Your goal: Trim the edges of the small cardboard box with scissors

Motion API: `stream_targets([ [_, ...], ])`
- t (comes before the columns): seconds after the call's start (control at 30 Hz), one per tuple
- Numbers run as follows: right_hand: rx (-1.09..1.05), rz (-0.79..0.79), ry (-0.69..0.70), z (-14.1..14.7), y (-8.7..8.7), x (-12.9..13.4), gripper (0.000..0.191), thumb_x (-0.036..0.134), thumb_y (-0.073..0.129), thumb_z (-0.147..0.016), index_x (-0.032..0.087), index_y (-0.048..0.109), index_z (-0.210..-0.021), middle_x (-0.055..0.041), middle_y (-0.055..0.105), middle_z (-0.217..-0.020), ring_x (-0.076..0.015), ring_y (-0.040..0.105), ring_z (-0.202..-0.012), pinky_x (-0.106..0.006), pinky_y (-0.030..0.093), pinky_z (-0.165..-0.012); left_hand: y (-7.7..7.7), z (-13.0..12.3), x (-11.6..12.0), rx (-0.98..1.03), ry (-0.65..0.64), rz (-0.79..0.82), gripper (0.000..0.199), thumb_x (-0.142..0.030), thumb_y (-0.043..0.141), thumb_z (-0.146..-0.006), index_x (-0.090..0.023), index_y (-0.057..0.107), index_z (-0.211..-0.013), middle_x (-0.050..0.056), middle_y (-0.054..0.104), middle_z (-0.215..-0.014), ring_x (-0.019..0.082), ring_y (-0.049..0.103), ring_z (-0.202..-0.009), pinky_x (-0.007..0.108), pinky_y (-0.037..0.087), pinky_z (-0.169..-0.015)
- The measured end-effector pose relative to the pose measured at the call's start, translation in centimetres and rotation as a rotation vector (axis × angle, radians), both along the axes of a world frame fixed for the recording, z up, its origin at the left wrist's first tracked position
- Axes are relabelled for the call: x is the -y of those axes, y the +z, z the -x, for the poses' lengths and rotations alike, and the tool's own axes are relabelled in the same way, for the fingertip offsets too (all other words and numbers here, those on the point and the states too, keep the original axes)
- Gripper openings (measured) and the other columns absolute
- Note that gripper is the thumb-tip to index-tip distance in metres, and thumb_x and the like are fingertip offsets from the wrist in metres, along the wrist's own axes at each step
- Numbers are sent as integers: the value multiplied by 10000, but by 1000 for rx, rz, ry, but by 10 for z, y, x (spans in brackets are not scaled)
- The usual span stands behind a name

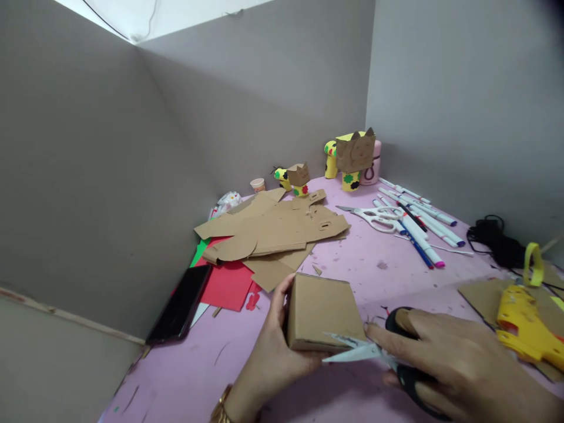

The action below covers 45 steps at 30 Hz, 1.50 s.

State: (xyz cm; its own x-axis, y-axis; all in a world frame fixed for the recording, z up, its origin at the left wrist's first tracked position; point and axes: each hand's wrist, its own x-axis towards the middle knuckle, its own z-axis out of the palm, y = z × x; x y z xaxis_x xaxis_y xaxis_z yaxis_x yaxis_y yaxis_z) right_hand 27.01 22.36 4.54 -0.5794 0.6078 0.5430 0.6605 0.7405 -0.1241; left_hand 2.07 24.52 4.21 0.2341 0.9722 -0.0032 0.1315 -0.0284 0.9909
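A small brown cardboard box is gripped in my left hand, thumb below its near edge and fingers along its left side. My right hand holds a pair of black-handled scissors, fingers through the loops. Their blades are parted at the box's lower front edge, one over the top face and one below it. Whether the blades touch the cardboard I cannot tell. Behind the box lies a pile of cut cardboard pieces, with red paper partly under it.
At left lies a black phone. White-handled scissors and several markers lie at the back right. A yellow glue gun rests on cardboard at right, near a black cable. Cat-faced cardboard figures stand by the grey partition.
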Motion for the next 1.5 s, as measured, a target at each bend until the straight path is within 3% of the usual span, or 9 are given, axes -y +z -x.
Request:
stream_targets([
  [0.27,-7,-76,-5,1,-1,-1,252,225,421,-914,250,620,-1066,32,560,-586,-138,527,-443,-276,285,-452,0,-2,0,86,-12,34,1078,-221,865,-516,-318,228,-1381,102,464,-1425,303,488,-1280,404,446,-1025],
  [0.6,-28,-51,53,-2,-5,-1,167,191,452,-904,247,592,-977,47,555,-553,-136,526,-403,-287,267,-423,-2,0,0,133,-64,19,1081,-205,872,-506,-316,232,-1371,105,436,-1436,293,474,-1290,373,449,-1017],
  [0.8,-17,-48,23,2,2,0,219,199,412,-914,258,592,-1023,27,569,-587,-148,548,-432,-273,295,-438,5,-4,0,81,-84,1,1056,-198,853,-532,-323,208,-1359,87,459,-1420,265,494,-1271,350,441,-1025],
  [1.0,-46,-82,26,2,3,-1,214,155,428,-901,263,600,-971,42,547,-544,-143,516,-396,-279,268,-424,1,-4,2,89,-91,9,1086,-181,858,-522,-326,188,-1364,89,490,-1398,263,503,-1268,353,436,-1028],
  [1.3,-65,-139,41,2,-2,-2,254,268,371,-980,236,623,-987,61,561,-504,-116,521,-353,-277,271,-394,-2,-3,0,118,-100,55,1081,-163,866,-510,-333,206,-1348,69,457,-1416,235,502,-1259,314,443,-1007],
  [1.5,-26,-36,24,1,-3,0,240,295,395,-964,234,600,-1073,27,584,-598,-150,562,-437,-279,312,-432,4,-5,3,53,-77,8,1047,-195,855,-539,-317,191,-1339,69,477,-1390,221,527,-1221,296,460,-984],
])
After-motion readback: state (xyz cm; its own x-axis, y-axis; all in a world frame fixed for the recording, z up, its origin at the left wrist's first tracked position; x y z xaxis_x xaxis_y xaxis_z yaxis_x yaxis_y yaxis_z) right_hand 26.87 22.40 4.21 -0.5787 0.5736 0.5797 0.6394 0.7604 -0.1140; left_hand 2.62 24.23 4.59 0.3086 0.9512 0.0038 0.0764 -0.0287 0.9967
